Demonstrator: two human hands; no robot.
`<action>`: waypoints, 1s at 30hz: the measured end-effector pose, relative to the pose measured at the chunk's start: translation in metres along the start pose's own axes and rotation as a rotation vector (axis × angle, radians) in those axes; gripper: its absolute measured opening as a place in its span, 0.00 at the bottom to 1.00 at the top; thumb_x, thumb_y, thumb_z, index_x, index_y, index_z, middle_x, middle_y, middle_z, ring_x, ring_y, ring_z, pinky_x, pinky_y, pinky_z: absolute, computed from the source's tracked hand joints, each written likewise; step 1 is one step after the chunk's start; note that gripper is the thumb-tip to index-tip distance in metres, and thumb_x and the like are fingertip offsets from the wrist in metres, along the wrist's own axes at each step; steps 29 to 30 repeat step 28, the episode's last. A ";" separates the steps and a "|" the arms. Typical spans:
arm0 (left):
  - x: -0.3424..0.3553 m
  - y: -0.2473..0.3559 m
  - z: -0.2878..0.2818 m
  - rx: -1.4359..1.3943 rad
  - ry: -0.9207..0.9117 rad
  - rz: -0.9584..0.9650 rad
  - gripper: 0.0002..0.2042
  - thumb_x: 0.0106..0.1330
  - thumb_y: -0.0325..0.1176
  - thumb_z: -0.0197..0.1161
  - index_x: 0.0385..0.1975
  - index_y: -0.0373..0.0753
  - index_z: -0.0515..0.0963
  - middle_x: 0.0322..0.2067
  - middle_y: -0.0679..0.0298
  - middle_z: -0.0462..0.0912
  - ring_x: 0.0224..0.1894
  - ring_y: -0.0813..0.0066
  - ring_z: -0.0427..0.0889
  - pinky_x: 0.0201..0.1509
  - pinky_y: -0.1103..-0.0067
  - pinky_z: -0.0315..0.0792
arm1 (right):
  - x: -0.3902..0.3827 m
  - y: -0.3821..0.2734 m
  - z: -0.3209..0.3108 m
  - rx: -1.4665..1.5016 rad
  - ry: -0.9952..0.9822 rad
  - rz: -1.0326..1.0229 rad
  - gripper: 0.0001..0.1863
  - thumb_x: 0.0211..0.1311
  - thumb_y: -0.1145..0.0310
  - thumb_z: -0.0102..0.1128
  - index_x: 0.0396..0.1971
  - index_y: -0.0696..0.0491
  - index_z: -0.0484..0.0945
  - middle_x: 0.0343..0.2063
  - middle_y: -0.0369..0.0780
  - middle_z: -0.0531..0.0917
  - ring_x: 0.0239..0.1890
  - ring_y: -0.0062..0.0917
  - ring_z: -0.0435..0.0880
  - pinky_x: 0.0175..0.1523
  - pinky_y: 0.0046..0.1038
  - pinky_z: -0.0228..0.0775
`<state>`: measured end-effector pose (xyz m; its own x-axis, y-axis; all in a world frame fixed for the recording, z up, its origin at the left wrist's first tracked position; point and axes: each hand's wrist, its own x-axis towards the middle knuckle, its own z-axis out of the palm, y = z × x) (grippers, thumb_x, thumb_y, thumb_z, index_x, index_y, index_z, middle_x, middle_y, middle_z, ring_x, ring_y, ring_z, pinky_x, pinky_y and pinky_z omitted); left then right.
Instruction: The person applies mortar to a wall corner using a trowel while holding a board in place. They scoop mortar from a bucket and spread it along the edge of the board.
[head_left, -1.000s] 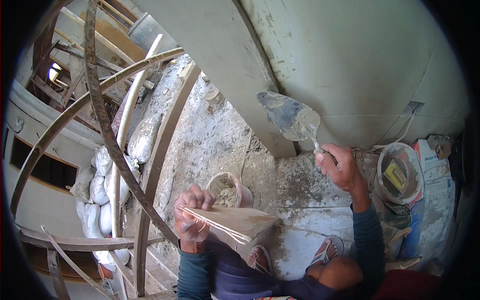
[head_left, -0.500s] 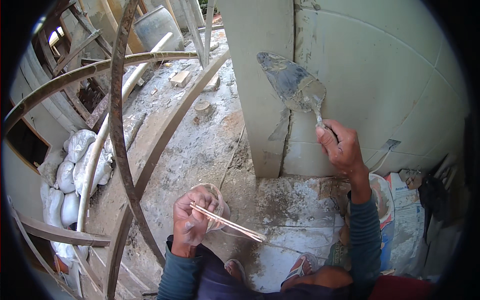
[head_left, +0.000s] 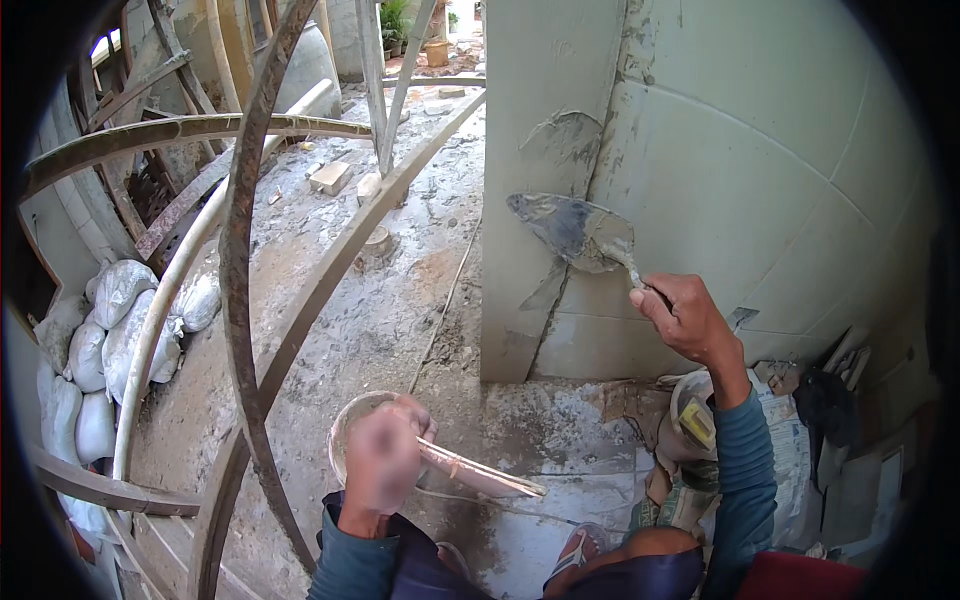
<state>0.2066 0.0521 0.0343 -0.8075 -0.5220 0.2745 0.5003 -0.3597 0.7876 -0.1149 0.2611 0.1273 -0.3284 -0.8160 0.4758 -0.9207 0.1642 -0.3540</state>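
Note:
In my right hand (head_left: 685, 318), closed round its handle, is a pointed trowel (head_left: 575, 230) smeared with grey paste. Its blade lies over the joint where the pale upright panel (head_left: 515, 330) meets the wall (head_left: 730, 200); I cannot tell if it touches. A smear of paste (head_left: 562, 138) shows on the panel above the blade. My left hand (head_left: 385, 455), partly blurred, is closed on a pair of thin pale strips (head_left: 490, 472) pointing right. A round tub (head_left: 340, 425) shows its rim around that hand; whether the hand holds it too is unclear.
Curved wooden bars (head_left: 240, 230) and a slanting beam (head_left: 330, 265) cross the left side. White sacks (head_left: 115, 335) are piled beyond them. By my right forearm stands a bucket (head_left: 690, 410) with a yellow item inside. A cord (head_left: 450, 300) lies along the rough ground.
The trowel has moved down and turned flatter, its blade now lower over the joint. A paste smear shows above it. My left hand has turned, and the view has shifted.

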 end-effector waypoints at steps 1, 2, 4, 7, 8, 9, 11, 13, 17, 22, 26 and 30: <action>0.001 0.001 0.003 -0.011 0.006 -0.005 0.15 0.60 0.40 0.74 0.28 0.39 0.73 0.31 0.67 0.70 0.34 0.75 0.69 0.41 0.77 0.64 | 0.000 -0.004 -0.010 -0.082 0.005 -0.011 0.16 0.68 0.66 0.59 0.24 0.62 0.72 0.16 0.46 0.68 0.19 0.35 0.69 0.28 0.34 0.61; 0.000 0.002 0.001 -0.027 -0.001 -0.001 0.15 0.60 0.40 0.74 0.28 0.39 0.73 0.31 0.67 0.70 0.34 0.75 0.69 0.41 0.77 0.64 | 0.007 -0.010 -0.022 -0.099 0.002 -0.012 0.16 0.68 0.66 0.59 0.24 0.62 0.72 0.16 0.46 0.68 0.19 0.35 0.69 0.28 0.34 0.61; -0.002 0.002 -0.003 -0.072 0.011 -0.006 0.15 0.59 0.39 0.75 0.28 0.39 0.74 0.31 0.66 0.70 0.35 0.75 0.69 0.42 0.77 0.64 | 0.027 -0.015 -0.051 -0.307 0.112 -0.117 0.16 0.70 0.65 0.58 0.26 0.61 0.74 0.16 0.43 0.71 0.17 0.27 0.70 0.26 0.30 0.61; -0.001 -0.001 -0.006 -0.087 0.018 -0.026 0.15 0.59 0.39 0.75 0.29 0.38 0.75 0.31 0.66 0.71 0.35 0.75 0.69 0.42 0.77 0.65 | 0.049 -0.038 -0.097 -0.197 0.118 0.068 0.17 0.73 0.62 0.56 0.27 0.60 0.77 0.16 0.37 0.73 0.16 0.18 0.69 0.23 0.25 0.61; 0.000 -0.001 -0.007 -0.094 0.018 -0.025 0.15 0.59 0.39 0.75 0.29 0.38 0.75 0.31 0.66 0.71 0.35 0.75 0.69 0.42 0.77 0.65 | 0.053 -0.046 -0.103 -0.203 0.115 0.067 0.17 0.73 0.62 0.56 0.27 0.60 0.77 0.16 0.37 0.73 0.16 0.18 0.69 0.23 0.25 0.61; 0.002 0.000 -0.007 -0.085 0.017 -0.017 0.15 0.59 0.39 0.75 0.29 0.38 0.75 0.31 0.66 0.71 0.35 0.75 0.69 0.43 0.77 0.65 | 0.058 -0.056 -0.105 -0.077 0.122 0.127 0.19 0.73 0.61 0.54 0.25 0.60 0.74 0.14 0.37 0.71 0.16 0.18 0.69 0.24 0.27 0.61; 0.000 0.002 -0.006 -0.084 0.022 -0.022 0.15 0.59 0.39 0.75 0.29 0.38 0.75 0.31 0.66 0.72 0.35 0.75 0.70 0.43 0.77 0.65 | 0.063 -0.058 -0.103 0.079 0.100 0.182 0.21 0.75 0.59 0.51 0.22 0.58 0.72 0.14 0.33 0.70 0.16 0.15 0.68 0.23 0.26 0.61; 0.000 0.004 -0.006 -0.090 0.008 -0.022 0.15 0.59 0.38 0.75 0.29 0.37 0.75 0.31 0.66 0.72 0.35 0.75 0.70 0.43 0.77 0.65 | 0.059 -0.044 -0.086 0.038 0.033 0.201 0.21 0.75 0.60 0.52 0.22 0.58 0.72 0.14 0.36 0.71 0.16 0.21 0.69 0.24 0.28 0.63; -0.003 0.007 -0.008 -0.081 -0.005 -0.003 0.15 0.59 0.38 0.75 0.29 0.37 0.76 0.31 0.66 0.72 0.35 0.75 0.70 0.43 0.77 0.65 | 0.030 -0.013 -0.042 -0.182 -0.145 0.065 0.19 0.72 0.62 0.54 0.23 0.61 0.72 0.16 0.48 0.72 0.19 0.42 0.70 0.29 0.37 0.65; -0.006 0.006 -0.008 -0.072 0.030 -0.031 0.15 0.59 0.39 0.75 0.30 0.37 0.76 0.33 0.65 0.74 0.37 0.74 0.72 0.45 0.77 0.66 | 0.038 -0.020 -0.066 -0.401 -0.068 -0.103 0.18 0.70 0.63 0.55 0.25 0.63 0.71 0.19 0.53 0.70 0.22 0.48 0.64 0.31 0.40 0.62; -0.004 0.001 -0.011 -0.079 0.015 -0.040 0.15 0.58 0.39 0.76 0.30 0.37 0.77 0.34 0.64 0.74 0.38 0.73 0.73 0.45 0.77 0.66 | 0.084 -0.065 -0.126 -0.338 0.117 0.047 0.19 0.71 0.63 0.56 0.23 0.60 0.72 0.15 0.44 0.72 0.19 0.33 0.68 0.29 0.34 0.63; -0.003 0.002 -0.010 -0.060 0.019 -0.020 0.16 0.58 0.41 0.76 0.31 0.36 0.77 0.34 0.64 0.75 0.38 0.73 0.73 0.46 0.76 0.66 | 0.095 -0.079 -0.142 -0.107 0.171 0.231 0.18 0.74 0.60 0.54 0.24 0.54 0.77 0.17 0.34 0.79 0.18 0.30 0.67 0.28 0.30 0.65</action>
